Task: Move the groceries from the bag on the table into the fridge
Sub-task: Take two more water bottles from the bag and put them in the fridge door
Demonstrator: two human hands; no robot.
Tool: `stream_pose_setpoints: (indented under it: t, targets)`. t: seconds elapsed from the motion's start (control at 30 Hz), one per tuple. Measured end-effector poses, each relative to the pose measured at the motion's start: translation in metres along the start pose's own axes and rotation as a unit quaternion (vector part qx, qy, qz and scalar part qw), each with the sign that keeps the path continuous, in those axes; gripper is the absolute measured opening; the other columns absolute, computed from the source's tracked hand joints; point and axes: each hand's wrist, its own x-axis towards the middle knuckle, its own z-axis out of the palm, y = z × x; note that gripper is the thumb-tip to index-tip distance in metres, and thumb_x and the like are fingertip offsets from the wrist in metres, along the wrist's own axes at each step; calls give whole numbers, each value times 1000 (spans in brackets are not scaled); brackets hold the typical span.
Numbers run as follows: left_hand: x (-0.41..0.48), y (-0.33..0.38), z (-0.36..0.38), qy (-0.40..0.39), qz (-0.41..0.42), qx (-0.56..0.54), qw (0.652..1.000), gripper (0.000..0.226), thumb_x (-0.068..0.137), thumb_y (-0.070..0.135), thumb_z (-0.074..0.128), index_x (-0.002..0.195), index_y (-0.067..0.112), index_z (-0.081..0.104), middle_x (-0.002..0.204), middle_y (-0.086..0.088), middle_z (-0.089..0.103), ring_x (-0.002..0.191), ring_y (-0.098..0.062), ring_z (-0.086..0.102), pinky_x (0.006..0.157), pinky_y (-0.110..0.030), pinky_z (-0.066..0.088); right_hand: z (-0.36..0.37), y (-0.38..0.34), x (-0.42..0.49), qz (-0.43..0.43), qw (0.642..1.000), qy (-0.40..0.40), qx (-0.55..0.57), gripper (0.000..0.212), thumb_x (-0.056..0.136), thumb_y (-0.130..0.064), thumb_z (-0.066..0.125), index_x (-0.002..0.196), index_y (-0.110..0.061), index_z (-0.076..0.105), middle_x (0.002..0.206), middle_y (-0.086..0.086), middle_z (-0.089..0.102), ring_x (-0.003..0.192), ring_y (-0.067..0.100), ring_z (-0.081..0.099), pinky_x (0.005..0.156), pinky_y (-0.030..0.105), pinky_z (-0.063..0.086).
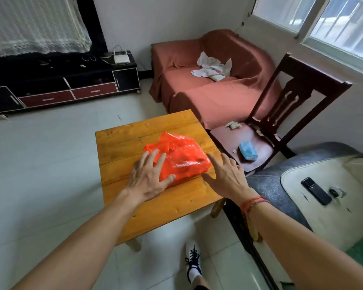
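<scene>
The left hand (147,178) lies flat on the near corner of the bag (184,158), fingers spread and gripping nothing. The right hand (226,176), just as splayed, is just off the bag's other side; contact cannot be told. The bag slumps between the palms on the table (134,135) beneath them. Thin plastic probably sags and slips, so close in from both sides and scoop under the load, or find the loose top beyond the fingertips. No fridge shows.

Thin red cord bracelets (252,203), one beaded, circle the wrist behind the right grip (228,177). The left forearm (88,233) and right forearm (302,237) are bare. One foot wears a dark-and-white lace-up sneaker (193,259) over a white sock (194,276).
</scene>
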Motion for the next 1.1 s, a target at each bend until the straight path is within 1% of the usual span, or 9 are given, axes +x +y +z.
stream_pose_setpoints:
  t: [0.13,0.23,0.3,0.4,0.53,0.7,0.8,0.93,1.1]
  targets:
    - [58,-1,4,-21,-39,0,999,87,83,74,26,156,27,17,165,-3,9,150,-27,6,117,-51,22,0,19,68,-20,999,-29,7,76,95,-66,44,158,-36,14,153,15,34,135,37,40,103,50,39]
    - [95,0,4,-28,-66,-5,997,88,83,72,28,156,26,17,165,-3,9,151,-26,5,118,-50,20,1,30,115,-38,998,-43,8,77,95,-67,43,158,-37,13,157,17,31,136,38,39,104,52,39]
    - [113,-2,5,-36,-79,-9,996,88,83,72,29,156,25,17,165,-3,8,151,-26,4,119,-50,20,3,35,142,-48,997,-54,3,78,94,-68,42,159,-36,12,157,18,30,135,39,40,103,52,40]
    - [131,-6,12,-52,-95,-14,994,83,90,70,37,156,25,15,165,-3,6,151,-26,3,118,-50,18,9,38,168,-60,996,-72,-3,79,94,-68,42,159,-35,12,159,20,28,135,40,40,104,52,40]
    - [149,-15,17,-63,-110,-15,992,81,92,67,40,157,26,14,165,-3,5,151,-26,2,118,-50,18,17,36,192,-71,993,-94,0,79,95,-67,41,160,-35,9,160,21,26,139,40,38,105,53,39]
    - [164,-24,28,-76,-103,-26,991,80,92,67,40,156,26,15,165,-2,7,151,-25,3,118,-52,21,25,31,206,-73,992,-104,-10,79,96,-66,41,160,-34,9,159,20,28,136,39,39,103,52,40]
    - [172,-28,33,-83,-101,-40,991,80,92,66,40,156,25,16,165,-3,7,151,-24,3,118,-53,21,26,28,211,-69,991,-114,-8,79,96,-66,41,160,-35,8,158,20,27,136,39,39,106,53,40]
    - [187,-32,41,-99,-99,-55,989,79,92,65,40,156,26,17,165,-3,7,151,-25,2,119,-53,20,30,28,224,-62,991,-119,-4,77,96,-65,41,160,-34,9,157,20,29,137,39,39,106,53,40]
    - [208,-41,60,-127,-116,-69,983,76,93,64,41,155,26,19,165,-3,7,151,-26,1,117,-53,21,44,22,247,-55,991,-124,0,76,96,-64,42,159,-33,13,156,19,32,133,39,42,105,53,39]
